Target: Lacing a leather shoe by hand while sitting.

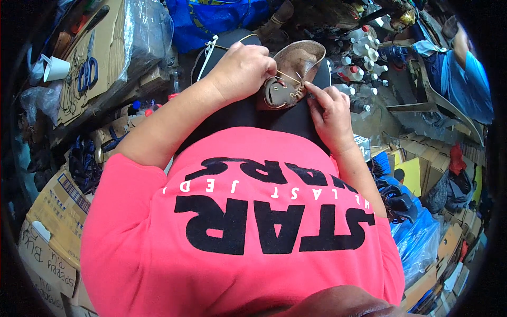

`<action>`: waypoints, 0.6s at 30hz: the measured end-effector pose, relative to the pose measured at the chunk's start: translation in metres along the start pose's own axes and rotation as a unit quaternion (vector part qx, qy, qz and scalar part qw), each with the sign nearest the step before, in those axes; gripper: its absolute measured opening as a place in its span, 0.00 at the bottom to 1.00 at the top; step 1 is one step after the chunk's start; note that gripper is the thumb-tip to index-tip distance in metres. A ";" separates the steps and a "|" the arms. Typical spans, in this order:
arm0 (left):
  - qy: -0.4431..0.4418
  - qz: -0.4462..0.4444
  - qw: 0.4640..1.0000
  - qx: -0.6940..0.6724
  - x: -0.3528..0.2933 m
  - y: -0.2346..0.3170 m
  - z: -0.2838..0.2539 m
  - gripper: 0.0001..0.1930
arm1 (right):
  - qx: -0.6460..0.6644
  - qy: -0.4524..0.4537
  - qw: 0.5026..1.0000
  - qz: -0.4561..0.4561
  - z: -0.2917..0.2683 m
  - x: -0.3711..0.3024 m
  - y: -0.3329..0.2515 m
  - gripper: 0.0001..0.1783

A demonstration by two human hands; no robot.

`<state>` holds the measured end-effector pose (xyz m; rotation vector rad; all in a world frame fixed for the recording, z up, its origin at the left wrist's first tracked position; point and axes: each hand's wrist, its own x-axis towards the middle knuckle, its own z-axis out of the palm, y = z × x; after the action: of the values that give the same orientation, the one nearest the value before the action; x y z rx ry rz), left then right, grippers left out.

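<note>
A brown leather shoe upper [293, 61] rests on my lap, its dark front part with a slit and metal eyelets turned toward me. My left hand [245, 68] is closed in a pinch on a thin tan lace [285, 77]. The lace runs from those fingers to the row of eyelets, and more of it trails beyond the hand across my dark trousers. At the right edge of the upper, by the laced eyelets, my right hand [331, 111] has its thumb and fingertips closed against the leather. Exactly what lies between those fingertips is hard to see.
Several small bottles [362, 50] stand right of my knees. Scissors with blue handles [87, 73] lie on cardboard at the left, near a white cup [56, 68]. A blue bag [206, 18] is ahead. Stacked cardboard [58, 206] and a blue plastic bag [417, 238] flank me.
</note>
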<state>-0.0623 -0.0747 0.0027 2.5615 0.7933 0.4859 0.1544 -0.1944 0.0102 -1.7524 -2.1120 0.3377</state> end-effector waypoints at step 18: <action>0.007 0.013 0.985 -0.171 0.020 -0.015 0.027 0.11 | 0.286 -0.132 0.942 0.116 -0.012 0.029 0.039 0.13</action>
<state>-0.0414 -0.0589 -0.0236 2.2544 0.6203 0.5936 0.1898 -0.1593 0.0082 -1.6513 -1.7100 1.1802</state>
